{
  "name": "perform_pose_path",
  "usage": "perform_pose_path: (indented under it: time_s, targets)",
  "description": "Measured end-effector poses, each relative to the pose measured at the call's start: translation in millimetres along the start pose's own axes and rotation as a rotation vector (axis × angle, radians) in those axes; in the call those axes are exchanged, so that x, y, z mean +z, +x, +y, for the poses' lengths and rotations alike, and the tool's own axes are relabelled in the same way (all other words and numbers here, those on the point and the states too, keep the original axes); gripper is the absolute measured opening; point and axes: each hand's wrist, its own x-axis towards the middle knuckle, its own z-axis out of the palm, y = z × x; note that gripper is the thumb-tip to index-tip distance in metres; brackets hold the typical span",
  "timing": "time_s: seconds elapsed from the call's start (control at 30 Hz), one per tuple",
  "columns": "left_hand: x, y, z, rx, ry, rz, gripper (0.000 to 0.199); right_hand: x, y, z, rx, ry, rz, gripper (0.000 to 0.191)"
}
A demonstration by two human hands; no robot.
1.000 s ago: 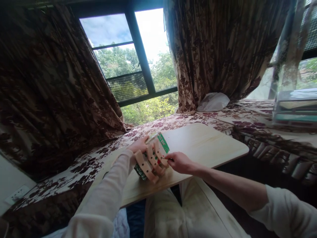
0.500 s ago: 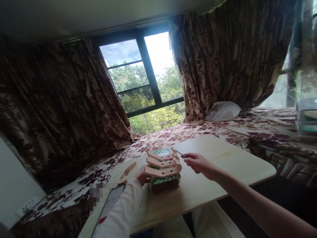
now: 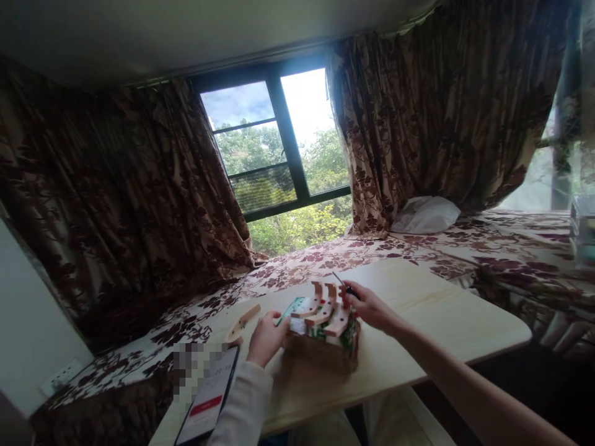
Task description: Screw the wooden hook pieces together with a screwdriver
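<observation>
My right hand (image 3: 369, 305) is closed around the dark handle of a screwdriver (image 3: 338, 278), its thin shaft pointing up and left. Directly below and beside that hand are curved wooden pieces (image 3: 328, 308) with dark holes, lying in a row on a green, white and red printed package (image 3: 302, 305). The package's lower front is brown and blurred. My left hand (image 3: 267, 337) grips the package at its left edge, with some fingertips hidden. Another curved wooden piece (image 3: 244, 323) lies apart on the table, with small dark bits on it.
A light wooden table (image 3: 418, 303) carries these things. Left of my left sleeve lies a phone (image 3: 211, 396) with a lit screen. Beyond are a floral-covered ledge (image 3: 320, 251), a white plastic bag (image 3: 425, 215), curtains and a window. Clear plastic drawers (image 3: 583, 232) stand at the far right.
The package with its wooden pieces has turned and shifted right. My left hand has moved from behind the wooden pieces to the package's left edge. The screwdriver now points more upward.
</observation>
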Motion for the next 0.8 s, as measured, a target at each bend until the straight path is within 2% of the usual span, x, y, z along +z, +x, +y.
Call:
perform_pose_path:
  time_s: [0.07,0.13,0.2,0.27,0.33,0.4,0.47,0.6,0.7,0.77,0.8]
  targets:
    - [-5.6,-20,-10,-0.003,-0.03,-0.024,0.037,-14,19,-2,0.018,0.001,0.022,0.033]
    - [-6.9,-37,-13,0.006,-0.071,0.003,0.046,-29,23,0,0.051,0.016,0.073,0.04]
    - [-1.9,-44,-9,0.027,-0.106,0.057,0.057,-42,10,6,0.051,0.072,0.223,0.045]
    - [7.9,-42,1,0.062,-0.132,0.076,0.064,-51,-15,14,0.052,0.095,0.357,0.05]
    - [18.7,-39,11,0.087,-0.137,0.06,0.065,-53,-41,22,0.045,0.093,0.416,0.053]
    - [27.1,-40,19,0.091,-0.125,0.052,0.063,-47,-59,29,0.055,0.096,0.37,0.056]
    - [32.0,-53,23,0.092,-0.11,0.049,0.063,-38,-63,31,0.068,0.123,0.276,0.056]
    - [32.9,-98,30,0.142,-0.106,-0.029,0.058,-24,-42,29,0.074,0.212,0.134,0.055]
    - [23.9,-119,43,0.231,-0.101,-0.154,0.061,-22,-29,28,0.085,0.277,0.12,0.056]
    - [9.3,-112,49,0.284,-0.074,-0.215,0.055,-24,-29,29,0.108,0.3,0.113,0.058]
    - [-1.0,-101,47,0.299,-0.039,-0.232,0.044,-25,-31,29,0.126,0.299,0.111,0.058]
